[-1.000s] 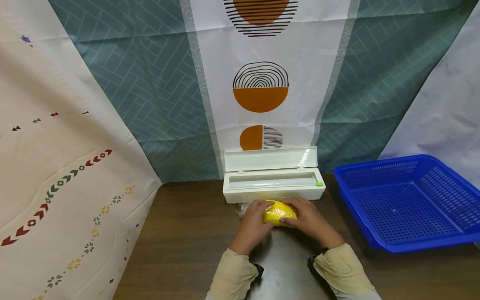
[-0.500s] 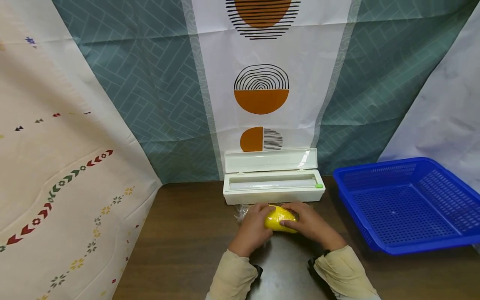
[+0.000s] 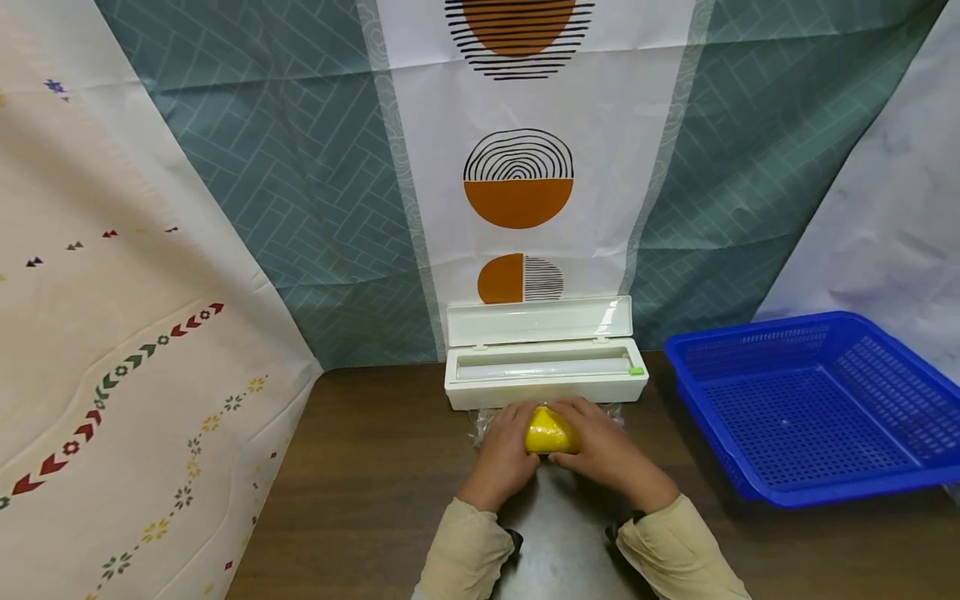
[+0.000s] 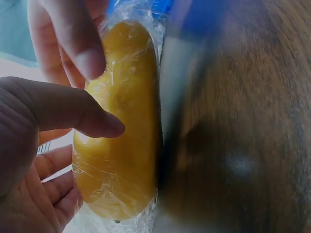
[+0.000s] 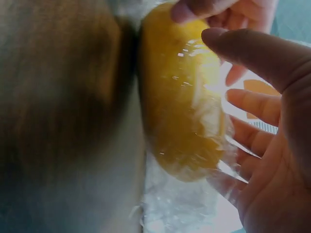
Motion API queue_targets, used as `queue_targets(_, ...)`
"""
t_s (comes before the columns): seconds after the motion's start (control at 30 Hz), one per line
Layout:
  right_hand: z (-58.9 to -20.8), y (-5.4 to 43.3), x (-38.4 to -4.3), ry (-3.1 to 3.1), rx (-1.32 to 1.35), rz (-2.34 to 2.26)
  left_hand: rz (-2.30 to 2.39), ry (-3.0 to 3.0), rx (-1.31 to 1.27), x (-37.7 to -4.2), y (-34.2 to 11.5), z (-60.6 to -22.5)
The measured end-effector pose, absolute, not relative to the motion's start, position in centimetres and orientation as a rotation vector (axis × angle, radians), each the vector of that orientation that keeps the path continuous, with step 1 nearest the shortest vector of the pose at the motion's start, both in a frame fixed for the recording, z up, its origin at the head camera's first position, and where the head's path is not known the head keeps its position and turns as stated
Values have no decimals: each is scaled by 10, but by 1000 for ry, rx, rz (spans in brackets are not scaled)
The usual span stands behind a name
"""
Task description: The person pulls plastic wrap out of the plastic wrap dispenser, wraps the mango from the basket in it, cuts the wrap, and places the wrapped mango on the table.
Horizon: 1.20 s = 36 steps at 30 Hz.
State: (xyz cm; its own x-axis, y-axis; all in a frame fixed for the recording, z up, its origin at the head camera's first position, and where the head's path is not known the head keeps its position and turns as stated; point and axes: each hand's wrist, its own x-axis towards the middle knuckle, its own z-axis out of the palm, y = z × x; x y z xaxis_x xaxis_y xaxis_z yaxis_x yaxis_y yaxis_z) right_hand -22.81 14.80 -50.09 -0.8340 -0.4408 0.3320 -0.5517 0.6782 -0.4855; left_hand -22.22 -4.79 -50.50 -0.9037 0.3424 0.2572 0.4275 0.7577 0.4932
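Note:
A yellow mango point(image 3: 549, 430) wrapped in clear cling film point(image 5: 180, 208) lies crosswise between my two hands, in front of the film dispenser point(image 3: 547, 387). My left hand point(image 3: 506, 450) holds its left part, thumb point(image 4: 99, 119) across the near side and fingers behind. From the other side my right hand point(image 3: 603, 446) holds it, thumb near its top and fingers curved along the back. In the wrist views the film clings shiny to the fruit and bunches loosely past its ends. In the head view, both hands cover the mango's ends.
Behind the hands, the white dispenser stands with its lid point(image 3: 540, 321) raised, a film roll inside and a green slider point(image 3: 636, 371) at its right. A blue basket point(image 3: 795, 492) stands to the right on the brown wooden table point(image 3: 352, 500). Patterned cloths hang behind.
My right hand has shifted left along the mango, covering more of its right end. Less of the yellow now shows between the hands, and loose film appears beyond the right fingers.

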Motion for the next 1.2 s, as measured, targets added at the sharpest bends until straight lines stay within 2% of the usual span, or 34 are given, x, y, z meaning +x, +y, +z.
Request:
queue_targets(0.47, -512, 151, -233, -2633, 835, 818, -923, -2832, -616, -218, -45, -496)
queue_targets(0.83, -504, 162, -233, -2829, 859, 1134, -843, -2858, -666, -212, -46, -494)
queue_targets(1.2, -494, 163, -227, -2965, 870, 1189, -824, -2917, -696, -207, -48, -487)
